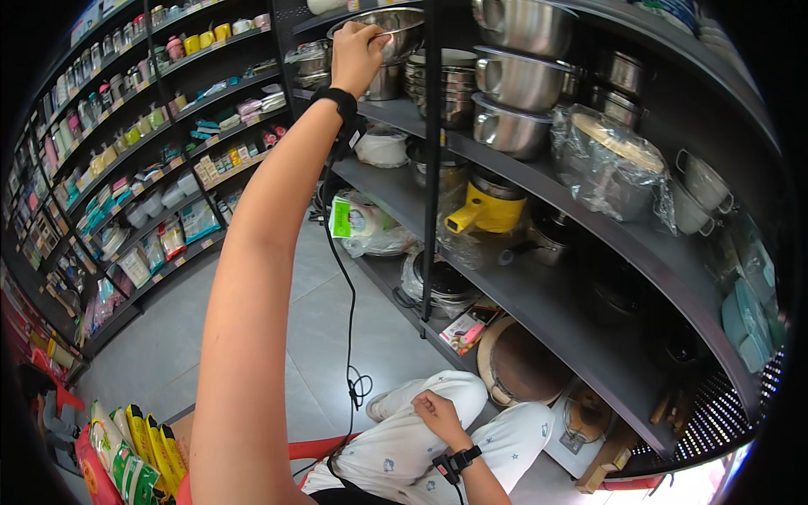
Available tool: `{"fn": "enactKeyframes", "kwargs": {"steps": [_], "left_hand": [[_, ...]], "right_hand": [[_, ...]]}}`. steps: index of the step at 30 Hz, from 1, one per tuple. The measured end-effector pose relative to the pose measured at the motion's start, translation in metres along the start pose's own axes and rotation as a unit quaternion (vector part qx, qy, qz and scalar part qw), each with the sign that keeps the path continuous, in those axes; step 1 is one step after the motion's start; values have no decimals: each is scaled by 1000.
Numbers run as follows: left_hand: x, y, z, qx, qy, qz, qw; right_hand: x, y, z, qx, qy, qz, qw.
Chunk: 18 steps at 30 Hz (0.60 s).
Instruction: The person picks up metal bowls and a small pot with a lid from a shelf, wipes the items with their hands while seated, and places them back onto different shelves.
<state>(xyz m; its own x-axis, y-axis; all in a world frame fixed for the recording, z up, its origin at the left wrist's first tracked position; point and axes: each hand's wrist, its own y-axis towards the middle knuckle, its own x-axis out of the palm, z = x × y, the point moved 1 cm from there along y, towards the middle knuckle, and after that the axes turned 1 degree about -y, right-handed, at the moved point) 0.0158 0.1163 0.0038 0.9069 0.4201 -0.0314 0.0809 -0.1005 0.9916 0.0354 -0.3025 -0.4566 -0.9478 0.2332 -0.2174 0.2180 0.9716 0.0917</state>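
My left hand [358, 52] is raised high and grips the rim of a steel bowl [396, 29] on an upper shelf. A black band circles that wrist, and a thin black cable hangs down from it. My right hand [436, 414] rests loosely curled on my knee, holding nothing, with a black band at its wrist too. I sit low in front of a dark shelf unit [539, 295].
Stacked steel bowls [518, 80], a wrapped pot [606, 160], a yellow kettle [492, 210] and pans fill the dark shelves. A long rack of small goods [151, 168] runs along the left. Packets [135, 454] stand at lower left on a tiled floor [320, 337].
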Motion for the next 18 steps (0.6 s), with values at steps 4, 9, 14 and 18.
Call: {"fn": "enactKeyframes", "kwargs": {"steps": [4, 9, 14, 18], "left_hand": [[40, 3, -6, -40, 49, -28, 998], [67, 11, -3, -23, -17, -31, 999], [75, 7, -8, -119, -106, -151, 976], [85, -1, 7, -169, -167, -182, 954]], "right_hand": [[-21, -5, 36, 33, 78, 36, 996], [-31, -6, 61, 100, 19, 78, 992], [-32, -1, 68, 106, 14, 84, 991], [-33, 1, 68, 106, 16, 96, 990]]}}
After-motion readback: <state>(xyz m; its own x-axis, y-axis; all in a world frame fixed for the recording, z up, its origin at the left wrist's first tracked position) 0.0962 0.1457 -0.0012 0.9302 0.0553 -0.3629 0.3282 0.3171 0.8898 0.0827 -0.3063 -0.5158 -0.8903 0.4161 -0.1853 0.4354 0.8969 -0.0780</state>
